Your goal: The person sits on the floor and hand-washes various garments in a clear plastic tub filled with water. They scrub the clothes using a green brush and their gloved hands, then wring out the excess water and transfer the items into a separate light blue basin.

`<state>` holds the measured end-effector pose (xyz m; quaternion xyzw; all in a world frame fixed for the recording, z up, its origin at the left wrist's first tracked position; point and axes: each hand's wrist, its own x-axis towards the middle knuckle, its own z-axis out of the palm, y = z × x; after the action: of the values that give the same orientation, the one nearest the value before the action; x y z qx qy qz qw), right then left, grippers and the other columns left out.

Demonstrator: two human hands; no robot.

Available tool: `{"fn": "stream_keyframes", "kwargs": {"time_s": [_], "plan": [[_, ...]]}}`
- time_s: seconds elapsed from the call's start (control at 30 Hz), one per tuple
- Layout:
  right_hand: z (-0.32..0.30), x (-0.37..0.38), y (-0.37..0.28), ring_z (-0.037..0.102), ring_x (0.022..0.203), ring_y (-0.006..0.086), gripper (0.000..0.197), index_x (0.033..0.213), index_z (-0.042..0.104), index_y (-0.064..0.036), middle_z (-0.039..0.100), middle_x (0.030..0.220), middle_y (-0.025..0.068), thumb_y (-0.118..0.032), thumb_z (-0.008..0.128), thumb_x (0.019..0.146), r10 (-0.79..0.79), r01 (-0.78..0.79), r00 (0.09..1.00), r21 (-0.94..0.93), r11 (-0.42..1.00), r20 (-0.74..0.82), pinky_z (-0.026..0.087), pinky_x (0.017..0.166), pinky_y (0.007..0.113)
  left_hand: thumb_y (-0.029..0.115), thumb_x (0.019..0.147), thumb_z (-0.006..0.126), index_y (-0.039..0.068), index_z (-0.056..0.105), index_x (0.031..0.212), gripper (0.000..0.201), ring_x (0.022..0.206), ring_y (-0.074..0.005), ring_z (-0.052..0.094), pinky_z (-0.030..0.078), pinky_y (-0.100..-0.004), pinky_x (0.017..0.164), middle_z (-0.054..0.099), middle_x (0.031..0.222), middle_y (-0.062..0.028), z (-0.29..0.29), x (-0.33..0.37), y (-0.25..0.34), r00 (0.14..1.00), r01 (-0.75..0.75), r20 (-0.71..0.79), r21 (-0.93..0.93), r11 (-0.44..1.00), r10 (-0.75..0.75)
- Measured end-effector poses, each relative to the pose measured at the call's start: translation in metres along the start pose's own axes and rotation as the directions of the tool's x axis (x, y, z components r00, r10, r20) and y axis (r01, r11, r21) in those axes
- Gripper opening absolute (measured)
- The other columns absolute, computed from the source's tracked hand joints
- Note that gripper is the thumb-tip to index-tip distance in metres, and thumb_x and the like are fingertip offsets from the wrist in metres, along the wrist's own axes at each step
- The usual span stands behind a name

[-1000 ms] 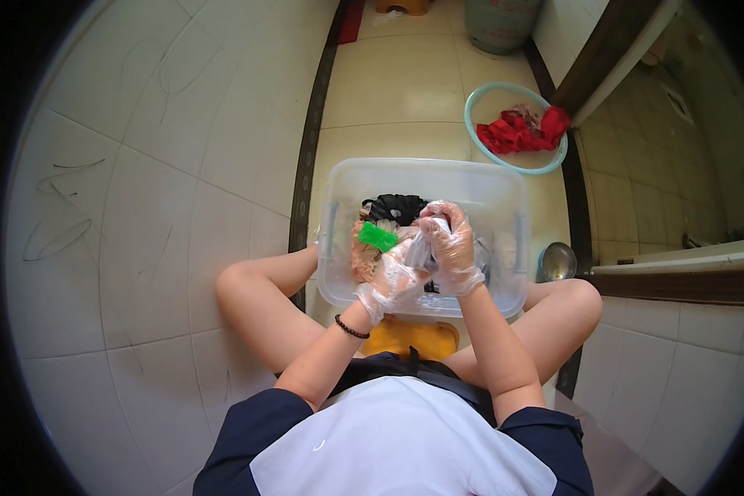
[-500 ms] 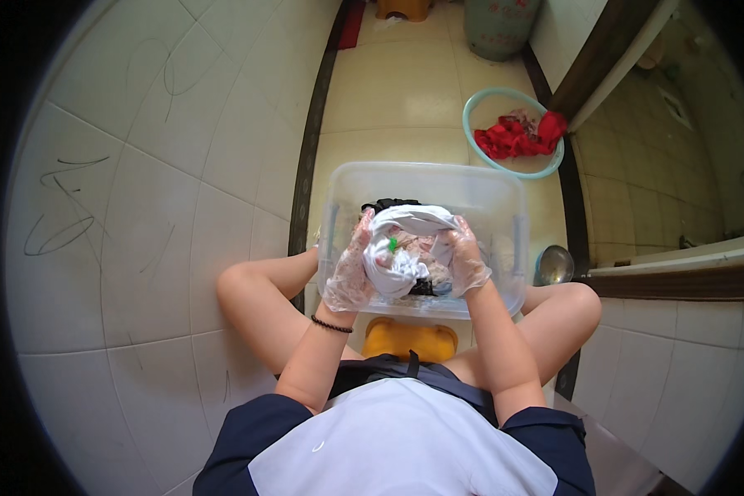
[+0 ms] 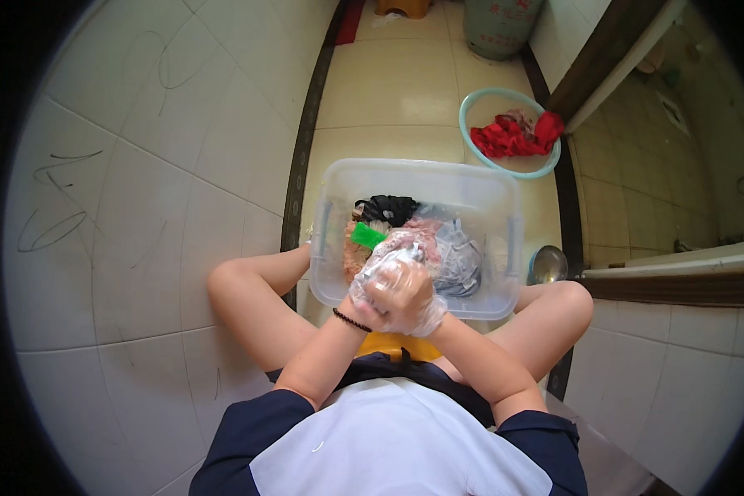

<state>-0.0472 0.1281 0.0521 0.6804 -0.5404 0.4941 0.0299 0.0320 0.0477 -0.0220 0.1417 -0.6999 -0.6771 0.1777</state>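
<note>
My left hand and my right hand, both in clear plastic gloves, are pressed together over the near side of a clear plastic tub. Their fingers are closed around a bunched white cloth, mostly hidden by the gloves. Just beyond my left hand lies a bright green block, its exact kind unclear. Wet laundry fills the tub's middle: a black cloth at the far side, a tan cloth at the left, a pink cloth, and a pale grey-blue garment at the right.
A yellow stool shows between my legs at the tub's near edge. A metal bowl sits right of the tub. Farther back stand a pale blue basin with red cloth and a green gas cylinder. A tiled wall rises at left.
My hands, apart with the white cloth spread between them before, have come together and bunched it up. They are nearer to me, uncovering the green block and more laundry.
</note>
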Motion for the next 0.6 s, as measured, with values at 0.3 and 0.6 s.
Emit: {"fn": "stream_keyframes", "kwargs": {"time_s": [0.3, 0.6], "plan": [[0.03, -0.037, 0.048, 0.049, 0.046, 0.0311, 0.016, 0.066, 0.05, -0.0048, 0.05, 0.056, 0.0128, -0.008, 0.057, 0.08, 0.358, -0.381, 0.89, -0.032, 0.924, -0.283, 0.037, 0.044, 0.041, 0.014, 0.091, 0.048, 0.005, 0.047, 0.118, 0.028, 0.109, -0.0157, 0.049, 0.043, -0.0304, 0.091, 0.052, 0.118, -0.0082, 0.004, -0.019, -0.049, 0.985, 0.005, -0.125, -0.662, 0.749, -0.117], [0.031, -0.045, 0.093, 0.057, 0.069, 0.0222, 0.043, 0.083, 0.058, -0.005, 0.06, 0.073, 0.0057, -0.048, 0.055, 0.086, 0.918, -0.589, 0.354, 0.805, 0.071, 0.178, 0.048, 0.069, 0.036, 0.035, 0.09, 0.055, 0.005, 0.057, 0.107, 0.035, 0.091, -0.0188, 0.062, 0.053, -0.032, 0.08, 0.063, 0.099, -0.0085, 0.012, 0.011, 0.013, 0.855, 0.051, -0.445, -0.437, 0.898, -0.266]]}}
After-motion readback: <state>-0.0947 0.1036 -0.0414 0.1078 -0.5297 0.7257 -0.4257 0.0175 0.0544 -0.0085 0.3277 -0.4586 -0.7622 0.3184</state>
